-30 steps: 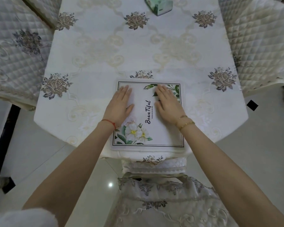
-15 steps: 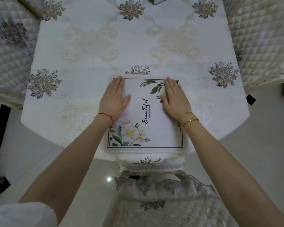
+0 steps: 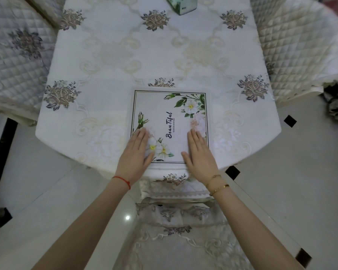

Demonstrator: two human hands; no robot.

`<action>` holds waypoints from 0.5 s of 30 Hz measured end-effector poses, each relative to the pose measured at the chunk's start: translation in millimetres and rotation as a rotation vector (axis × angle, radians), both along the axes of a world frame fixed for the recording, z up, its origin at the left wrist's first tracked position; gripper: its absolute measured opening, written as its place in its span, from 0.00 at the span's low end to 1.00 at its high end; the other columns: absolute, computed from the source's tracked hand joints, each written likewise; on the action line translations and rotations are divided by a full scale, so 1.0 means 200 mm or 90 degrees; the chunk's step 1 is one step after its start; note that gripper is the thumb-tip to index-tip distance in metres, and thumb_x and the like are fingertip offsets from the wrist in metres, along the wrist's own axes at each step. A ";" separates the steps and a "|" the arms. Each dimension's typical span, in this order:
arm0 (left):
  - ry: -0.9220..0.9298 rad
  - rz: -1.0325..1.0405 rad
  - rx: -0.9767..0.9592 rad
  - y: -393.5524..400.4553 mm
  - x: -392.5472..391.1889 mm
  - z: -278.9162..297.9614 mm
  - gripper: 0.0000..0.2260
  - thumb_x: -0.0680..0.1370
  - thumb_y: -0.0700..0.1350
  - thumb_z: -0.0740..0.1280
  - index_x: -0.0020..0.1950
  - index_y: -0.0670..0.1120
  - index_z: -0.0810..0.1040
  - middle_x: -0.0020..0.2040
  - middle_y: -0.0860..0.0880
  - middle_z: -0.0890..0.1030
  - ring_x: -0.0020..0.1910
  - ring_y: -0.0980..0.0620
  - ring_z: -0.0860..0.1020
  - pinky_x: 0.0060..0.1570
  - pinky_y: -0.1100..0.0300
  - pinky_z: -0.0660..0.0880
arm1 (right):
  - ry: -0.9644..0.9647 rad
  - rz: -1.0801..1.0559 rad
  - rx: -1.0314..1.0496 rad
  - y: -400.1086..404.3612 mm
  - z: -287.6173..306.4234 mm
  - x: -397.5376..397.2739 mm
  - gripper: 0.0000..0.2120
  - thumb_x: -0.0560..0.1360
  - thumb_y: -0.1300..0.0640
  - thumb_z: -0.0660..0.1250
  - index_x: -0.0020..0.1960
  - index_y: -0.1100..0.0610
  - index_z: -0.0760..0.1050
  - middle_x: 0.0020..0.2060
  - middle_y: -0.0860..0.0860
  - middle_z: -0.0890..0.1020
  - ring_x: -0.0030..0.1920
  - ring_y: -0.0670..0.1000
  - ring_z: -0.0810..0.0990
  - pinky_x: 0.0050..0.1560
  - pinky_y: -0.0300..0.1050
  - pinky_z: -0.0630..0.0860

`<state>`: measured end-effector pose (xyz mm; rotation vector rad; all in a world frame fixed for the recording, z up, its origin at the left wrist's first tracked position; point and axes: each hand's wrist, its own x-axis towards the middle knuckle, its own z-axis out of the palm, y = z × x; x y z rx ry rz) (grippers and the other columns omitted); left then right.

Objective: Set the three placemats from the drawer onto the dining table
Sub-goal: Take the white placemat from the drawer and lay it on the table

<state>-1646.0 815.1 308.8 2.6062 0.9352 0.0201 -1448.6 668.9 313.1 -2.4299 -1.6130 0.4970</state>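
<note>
White embroidered cloth over the dining table [image 3: 156, 55], grey-brown flower motifs scattered across it. Quilted chairs [image 3: 299, 41] at both sides, another lace-covered chair [image 3: 176, 240] tucked in at the near edge. Green box [image 3: 180, 4] at the far edge, cut off by the frame, contents not visible. Placemat [image 3: 171, 117] flat on the cloth at the near middle edge: pale square, thin dark border line, white blooms and green leaves in opposite corners, "BeauTiful" in dark script down the centre. Left hand [image 3: 136, 154] palm-down on the near left corner, fingers together and flat, gripping nothing. Right hand [image 3: 200, 154] likewise, flat on the near right corner. Red cord [image 3: 122, 180] on the left wrist, gold bangles [image 3: 217, 185] on the right.
</note>
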 end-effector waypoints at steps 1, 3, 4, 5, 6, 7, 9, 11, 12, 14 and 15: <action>0.006 0.007 0.008 -0.03 -0.03 -0.01 0.30 0.81 0.58 0.48 0.78 0.43 0.47 0.79 0.47 0.48 0.78 0.52 0.44 0.76 0.55 0.48 | -0.004 -0.008 -0.006 -0.04 0.00 -0.01 0.32 0.82 0.43 0.47 0.78 0.60 0.43 0.78 0.54 0.46 0.77 0.51 0.41 0.77 0.48 0.42; 0.022 0.029 0.029 -0.05 -0.09 -0.02 0.31 0.81 0.59 0.49 0.78 0.43 0.49 0.79 0.47 0.50 0.78 0.52 0.46 0.76 0.54 0.50 | -0.016 -0.032 -0.016 -0.11 0.00 0.00 0.33 0.81 0.42 0.45 0.78 0.60 0.43 0.78 0.54 0.45 0.77 0.50 0.42 0.77 0.47 0.42; 0.035 0.039 0.037 -0.06 -0.12 -0.02 0.31 0.81 0.59 0.48 0.78 0.42 0.50 0.79 0.47 0.51 0.78 0.51 0.48 0.76 0.53 0.52 | -0.023 -0.040 -0.022 -0.15 0.00 0.01 0.33 0.81 0.41 0.44 0.78 0.59 0.43 0.78 0.53 0.45 0.77 0.50 0.42 0.77 0.47 0.42; 0.050 0.046 0.040 -0.05 -0.14 -0.01 0.31 0.81 0.60 0.47 0.78 0.42 0.50 0.79 0.46 0.52 0.78 0.50 0.49 0.76 0.53 0.53 | -0.028 -0.045 -0.028 -0.19 0.01 0.02 0.33 0.81 0.41 0.44 0.78 0.59 0.43 0.78 0.53 0.45 0.77 0.49 0.42 0.77 0.47 0.42; 0.060 0.051 0.037 -0.05 -0.16 0.00 0.31 0.80 0.60 0.47 0.78 0.42 0.51 0.79 0.46 0.53 0.78 0.50 0.50 0.76 0.52 0.54 | -0.031 -0.049 -0.033 -0.22 0.02 0.04 0.33 0.81 0.41 0.44 0.78 0.59 0.43 0.78 0.52 0.45 0.77 0.49 0.42 0.77 0.47 0.42; 0.063 0.055 0.030 -0.05 -0.18 0.01 0.31 0.80 0.59 0.46 0.78 0.41 0.52 0.79 0.45 0.54 0.78 0.49 0.51 0.76 0.52 0.54 | -0.030 -0.053 -0.037 -0.25 0.03 0.05 0.32 0.80 0.41 0.44 0.78 0.59 0.44 0.78 0.52 0.46 0.77 0.50 0.43 0.77 0.48 0.42; 0.056 0.067 0.012 -0.06 -0.21 0.04 0.29 0.82 0.56 0.50 0.77 0.40 0.54 0.78 0.44 0.56 0.77 0.46 0.53 0.76 0.52 0.52 | -0.020 -0.066 -0.042 -0.29 0.05 0.08 0.31 0.81 0.43 0.46 0.78 0.59 0.46 0.78 0.52 0.48 0.77 0.50 0.45 0.77 0.48 0.43; 0.038 0.086 -0.004 -0.09 -0.25 0.09 0.27 0.82 0.50 0.57 0.76 0.38 0.57 0.77 0.41 0.59 0.76 0.44 0.56 0.76 0.52 0.52 | -0.009 -0.080 -0.039 -0.34 0.09 0.08 0.28 0.82 0.47 0.50 0.78 0.59 0.49 0.78 0.54 0.51 0.77 0.51 0.46 0.77 0.47 0.43; 0.020 0.097 -0.007 -0.11 -0.27 0.12 0.26 0.81 0.47 0.60 0.75 0.38 0.59 0.75 0.40 0.62 0.75 0.42 0.59 0.75 0.52 0.54 | -0.011 -0.083 -0.030 -0.36 0.11 0.07 0.27 0.82 0.49 0.51 0.77 0.59 0.51 0.77 0.54 0.53 0.77 0.52 0.48 0.77 0.48 0.44; -0.020 0.108 -0.006 -0.16 -0.31 0.19 0.24 0.79 0.44 0.64 0.73 0.38 0.64 0.72 0.39 0.68 0.72 0.40 0.65 0.73 0.50 0.61 | -0.023 -0.081 -0.002 -0.42 0.17 0.04 0.25 0.82 0.51 0.53 0.76 0.59 0.56 0.76 0.55 0.59 0.77 0.54 0.54 0.77 0.48 0.47; -0.033 0.105 0.000 -0.20 -0.33 0.23 0.24 0.78 0.43 0.65 0.72 0.38 0.66 0.70 0.39 0.70 0.70 0.40 0.68 0.71 0.49 0.64 | -0.025 -0.081 0.018 -0.45 0.21 0.01 0.24 0.82 0.51 0.55 0.75 0.60 0.60 0.74 0.56 0.63 0.76 0.55 0.58 0.76 0.48 0.49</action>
